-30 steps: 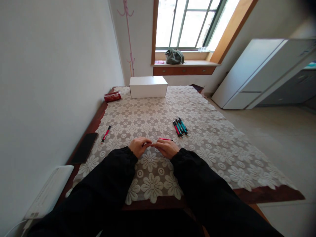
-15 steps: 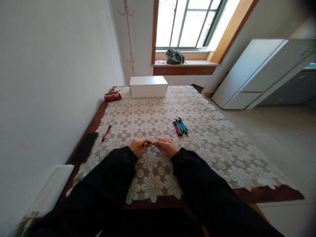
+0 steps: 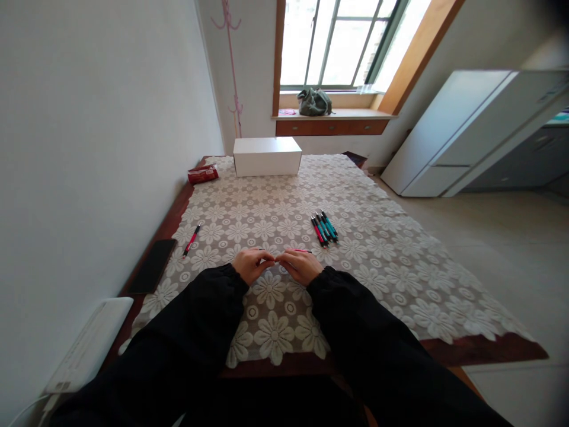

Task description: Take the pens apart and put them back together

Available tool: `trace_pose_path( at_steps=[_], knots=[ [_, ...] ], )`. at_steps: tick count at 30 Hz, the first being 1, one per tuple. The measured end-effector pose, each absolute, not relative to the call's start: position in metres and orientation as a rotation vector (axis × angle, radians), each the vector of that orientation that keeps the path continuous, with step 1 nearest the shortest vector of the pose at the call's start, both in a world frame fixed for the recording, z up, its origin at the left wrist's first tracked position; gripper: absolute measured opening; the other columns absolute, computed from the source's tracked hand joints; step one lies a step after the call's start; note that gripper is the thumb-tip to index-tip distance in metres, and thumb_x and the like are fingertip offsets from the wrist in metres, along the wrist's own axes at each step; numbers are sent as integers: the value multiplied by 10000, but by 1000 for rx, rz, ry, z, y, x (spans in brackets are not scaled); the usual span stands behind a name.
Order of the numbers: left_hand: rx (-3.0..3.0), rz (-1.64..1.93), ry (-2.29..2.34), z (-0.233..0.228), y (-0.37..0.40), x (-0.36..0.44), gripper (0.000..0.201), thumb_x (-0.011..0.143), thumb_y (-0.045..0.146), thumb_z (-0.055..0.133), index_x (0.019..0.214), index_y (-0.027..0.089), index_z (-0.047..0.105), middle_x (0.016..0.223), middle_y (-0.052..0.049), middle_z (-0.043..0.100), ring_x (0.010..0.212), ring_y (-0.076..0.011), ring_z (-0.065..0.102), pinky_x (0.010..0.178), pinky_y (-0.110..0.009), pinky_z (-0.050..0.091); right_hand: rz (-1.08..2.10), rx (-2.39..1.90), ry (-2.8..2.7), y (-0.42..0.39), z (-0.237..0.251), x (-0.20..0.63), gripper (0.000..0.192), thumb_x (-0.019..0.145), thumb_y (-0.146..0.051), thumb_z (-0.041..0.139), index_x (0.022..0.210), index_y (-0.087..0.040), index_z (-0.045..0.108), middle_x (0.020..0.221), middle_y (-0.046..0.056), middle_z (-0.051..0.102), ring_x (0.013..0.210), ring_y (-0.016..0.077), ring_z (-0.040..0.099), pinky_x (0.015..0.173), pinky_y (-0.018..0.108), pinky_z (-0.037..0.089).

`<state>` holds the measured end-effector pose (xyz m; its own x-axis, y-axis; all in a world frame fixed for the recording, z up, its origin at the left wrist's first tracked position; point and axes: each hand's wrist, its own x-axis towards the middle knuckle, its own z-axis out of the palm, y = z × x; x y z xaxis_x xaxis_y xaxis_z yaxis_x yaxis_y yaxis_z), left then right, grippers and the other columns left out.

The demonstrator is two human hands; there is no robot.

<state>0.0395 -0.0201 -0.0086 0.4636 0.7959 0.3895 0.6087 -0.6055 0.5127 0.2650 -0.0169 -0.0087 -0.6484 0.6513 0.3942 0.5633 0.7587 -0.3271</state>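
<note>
My left hand [image 3: 252, 264] and my right hand [image 3: 301, 265] meet over the near middle of the table, fingertips pinched together and almost touching. From behind the right hand's fingers a thin red pen [image 3: 303, 250] sticks out to the right; most of it is hidden. A small dark tip shows above the left hand, but what that hand pinches is too covered to make out. Ahead and to the right lies a row of several pens [image 3: 325, 229], red and teal with black ends. Another red and black pen [image 3: 192, 240] lies alone on the left.
A flowered lace tablecloth [image 3: 275, 204] covers the table. At the far end stands a white box [image 3: 267, 159], with a red packet [image 3: 203, 174] to its left. Along the left edge lie a black phone-like slab [image 3: 153, 265] and a white power strip-like block [image 3: 91, 344] with a cable.
The red pen end and the dark tip show slightly more above my hands. Both hands stay in nearly the same place.
</note>
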Motion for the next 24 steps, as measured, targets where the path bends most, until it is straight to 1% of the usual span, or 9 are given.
trace_pose_path(
  at_steps=[7,14,20,24],
  knots=[
    [2425,888,1208,-7,-22,40,191,894,362,613,942,220,731,646,14,576,604,-108,540,635,-233,431,250,-905,-2449,-17,-8,265,221,974,-241,461,1074,-242,658,903,38,650,801,149,604,710,235,426],
    [2442,879,1191,-8,-21,39,179,889,354,622,950,223,727,647,16,582,615,-111,540,645,-236,433,223,-906,-2463,-17,-8,266,231,982,-257,456,1082,-240,664,875,40,642,772,146,598,683,234,422],
    [2462,861,1179,-9,-21,39,190,896,364,611,956,221,722,638,17,577,615,-112,542,641,-235,429,243,-904,-2461,-17,-8,265,221,975,-256,464,1068,-227,663,878,48,654,787,154,610,692,237,440],
    [2451,844,1163,-9,-20,40,197,891,376,614,950,216,713,675,12,608,609,-108,546,641,-237,433,270,-905,-2460,-18,-6,264,201,965,-245,480,1054,-220,658,917,56,674,826,165,630,711,247,456]
  ],
)
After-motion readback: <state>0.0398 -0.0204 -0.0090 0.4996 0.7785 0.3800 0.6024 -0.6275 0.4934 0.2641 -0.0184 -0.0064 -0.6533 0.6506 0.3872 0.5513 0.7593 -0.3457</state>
